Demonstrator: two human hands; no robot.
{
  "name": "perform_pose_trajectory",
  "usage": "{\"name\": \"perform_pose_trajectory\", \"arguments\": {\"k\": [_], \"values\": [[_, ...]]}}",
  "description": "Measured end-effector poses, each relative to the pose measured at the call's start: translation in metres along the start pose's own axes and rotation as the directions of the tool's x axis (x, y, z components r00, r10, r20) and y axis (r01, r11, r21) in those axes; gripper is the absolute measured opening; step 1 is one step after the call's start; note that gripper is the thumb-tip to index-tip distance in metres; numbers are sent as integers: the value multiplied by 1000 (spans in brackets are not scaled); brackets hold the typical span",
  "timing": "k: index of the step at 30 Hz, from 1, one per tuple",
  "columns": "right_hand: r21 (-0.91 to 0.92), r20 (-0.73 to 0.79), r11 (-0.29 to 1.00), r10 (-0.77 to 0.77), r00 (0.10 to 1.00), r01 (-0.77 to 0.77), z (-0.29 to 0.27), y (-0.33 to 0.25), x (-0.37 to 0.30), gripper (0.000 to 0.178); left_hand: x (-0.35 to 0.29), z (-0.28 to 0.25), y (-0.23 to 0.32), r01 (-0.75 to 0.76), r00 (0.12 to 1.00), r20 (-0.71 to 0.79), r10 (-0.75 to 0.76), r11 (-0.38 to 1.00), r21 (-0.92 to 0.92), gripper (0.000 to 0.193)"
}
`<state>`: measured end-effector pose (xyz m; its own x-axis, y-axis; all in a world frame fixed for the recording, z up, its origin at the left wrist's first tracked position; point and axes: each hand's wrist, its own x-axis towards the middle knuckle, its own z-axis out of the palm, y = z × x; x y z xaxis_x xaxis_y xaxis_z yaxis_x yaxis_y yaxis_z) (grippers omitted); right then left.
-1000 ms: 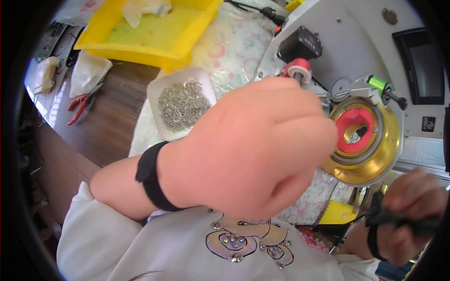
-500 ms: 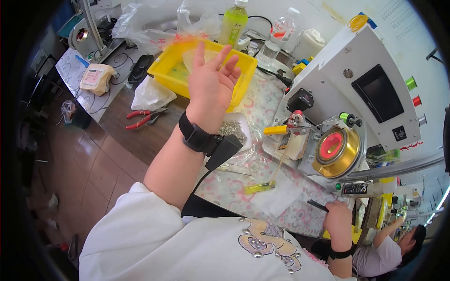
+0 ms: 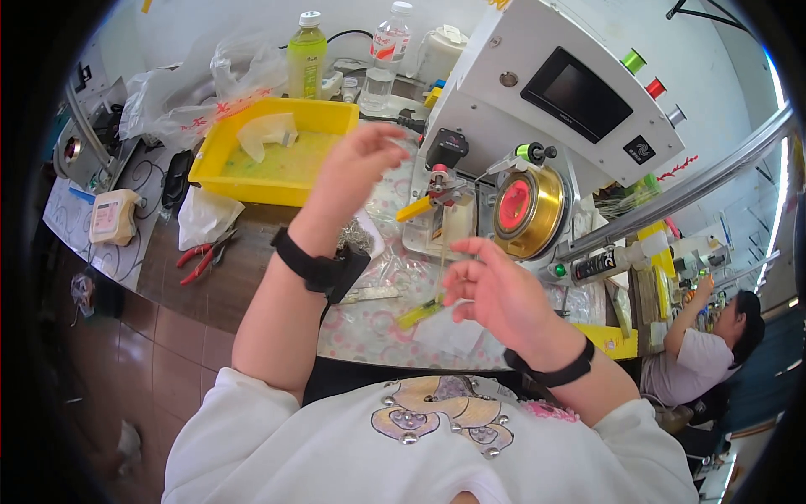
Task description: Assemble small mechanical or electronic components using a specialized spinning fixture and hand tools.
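My left hand hovers by the right end of a shallow yellow bin, its fingers apart and slightly bent, holding nothing that I can see. Below its wrist lies a white tray of small metal pieces, partly hidden by the arm. My right hand is raised over the table in front of the machine, fingers loosely spread, with nothing visible in them. Close to its fingertips are a yellow-green stick-like piece and a white paper sheet. Both wrists wear black straps.
A white machine with a screen and gold spool stands at the right. Red-handled pliers lie left, near a white crumpled bag. Two bottles stand behind the bin. A person sits at far right.
My right hand has left the dark thin object at the table's right and come inward and up. My left hand has moved off the bin's middle toward the machine. The view has turned right.
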<state>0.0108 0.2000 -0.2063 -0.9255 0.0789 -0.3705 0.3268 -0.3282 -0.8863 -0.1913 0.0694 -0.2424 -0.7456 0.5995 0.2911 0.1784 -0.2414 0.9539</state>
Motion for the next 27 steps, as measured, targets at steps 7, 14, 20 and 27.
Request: {"name": "perform_pose_trajectory", "arguments": {"k": [7,14,20,27], "values": [[301,-447,903,-150,882,306,15,6,66,17,-16,25,3,16,962,219,-164,833,553,29],[255,-479,843,-314,819,473,10,3,77,9,-19,35,-7,-56,964,234,-130,755,653,21],[202,-489,843,-354,797,499,12,4,82,11,-26,43,-32,-303,952,280,124,517,801,17],[116,-508,867,-368,779,485,11,3,83,14,-29,41,-12,-289,957,262,122,447,847,22]]}}
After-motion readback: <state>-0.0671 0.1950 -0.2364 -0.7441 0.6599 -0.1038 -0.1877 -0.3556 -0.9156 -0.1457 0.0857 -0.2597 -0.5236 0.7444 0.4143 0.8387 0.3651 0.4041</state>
